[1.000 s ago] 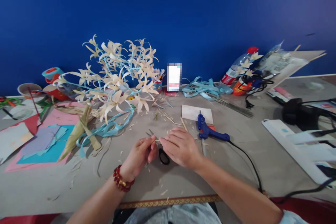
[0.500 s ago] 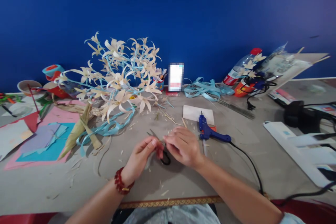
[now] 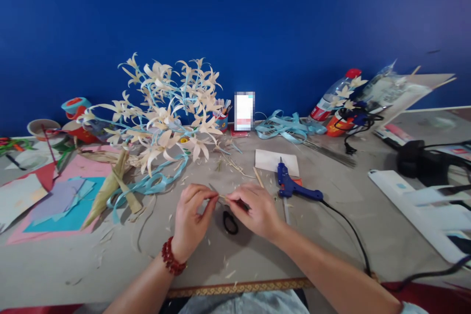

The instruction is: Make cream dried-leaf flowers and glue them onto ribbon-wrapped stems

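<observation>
My left hand (image 3: 194,215), with a red beaded bracelet at the wrist, is closed in a pinch between thumb and forefinger. My right hand (image 3: 254,210) pinches too, its fingertips just across from the left ones. Between them runs a thin pale strip (image 3: 222,196), too small to make out fully. Below the fingers lie scissors (image 3: 230,223); a black handle loop and a blade tip show, the rest covered by my hands. Right of my right hand a blue glue gun (image 3: 294,185) rests with its nozzle on a white card (image 3: 267,159).
Left stands a bunch of cream husk-like flowers (image 3: 162,140) on blue stems. Blue ribbon (image 3: 281,127), a leaning bottle (image 3: 331,95) and thin wires (image 3: 331,153) lie behind. Coloured paper (image 3: 66,208) is at left, a white power strip (image 3: 408,213) at right. The glue gun's cord (image 3: 349,228) crosses the table.
My left hand has turned and risen slightly, its fingertips now pinching opposite the right ones. My hands have drawn a little apart, and more of the scissors' handle shows.
</observation>
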Demonstrator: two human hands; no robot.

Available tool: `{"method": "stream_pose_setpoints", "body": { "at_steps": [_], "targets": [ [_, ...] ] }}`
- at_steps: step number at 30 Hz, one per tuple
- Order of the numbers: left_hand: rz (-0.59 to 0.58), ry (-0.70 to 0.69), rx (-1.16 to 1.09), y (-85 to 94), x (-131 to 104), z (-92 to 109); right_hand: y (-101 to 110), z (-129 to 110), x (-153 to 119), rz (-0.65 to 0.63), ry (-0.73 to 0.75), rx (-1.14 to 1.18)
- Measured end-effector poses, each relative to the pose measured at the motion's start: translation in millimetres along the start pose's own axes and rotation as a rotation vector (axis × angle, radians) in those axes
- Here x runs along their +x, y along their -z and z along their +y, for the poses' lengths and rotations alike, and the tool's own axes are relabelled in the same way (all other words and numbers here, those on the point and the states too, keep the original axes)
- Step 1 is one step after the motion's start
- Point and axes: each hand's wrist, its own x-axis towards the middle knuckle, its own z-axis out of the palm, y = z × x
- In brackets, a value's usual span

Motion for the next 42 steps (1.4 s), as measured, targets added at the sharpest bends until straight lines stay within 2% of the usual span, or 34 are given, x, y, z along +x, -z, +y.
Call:
{"method": "stream_pose_setpoints", "body": {
  "at_steps": [4, 9, 12, 15, 19, 24, 29, 32, 37, 42],
  "targets": [
    [-0.129, 0.197, -0.311, -6.9, -3.3, -0.9, -1.3, 1.1, -1.0, 0.018, 0.044, -0.006],
    [-0.158, 0.529, -0.717, -12.0, -5.0, -0.6, -0.2, 4.7, 0.5, 0.032, 0.074, -0.077],
    [-0.173, 0.628, -0.836, -10.6, -3.1, 0.6, 0.1, 3.7, 0.2, 0.017, 0.109, -0.097],
    [-0.171, 0.659, -0.894, -9.4, -1.1, 1.3, -0.1, 2.0, -0.8, 0.009, 0.136, -0.126],
    [-0.108, 0.695, -1.001, -9.8, 0.4, 1.5, -1.3, 0.9, -2.2, -0.010, 0.169, -0.141],
    [-0.072, 0.819, -1.156, -12.4, 1.4, 1.2, -1.7, -0.6, -2.6, -0.029, 0.123, -0.158],
    [-0.030, 0.898, -1.255, -14.2, 2.0, -1.3, -1.4, -2.8, -1.9, -0.154, 0.086, -0.227],
    [0.008, 0.898, -1.268, -14.4, 1.3, -2.9, -3.0, -3.1, -1.3, -0.198, 0.098, -0.267],
    [0.012, 0.887, -1.279, -16.1, -2.0, -2.1, -4.7, -0.3, -0.4, -0.159, 0.153, -0.292],
    [-0.059, 0.825, -1.195, -15.2, -4.5, 0.7, -5.0, 0.1, -0.8, -0.144, 0.106, -0.143]
  ]
}}
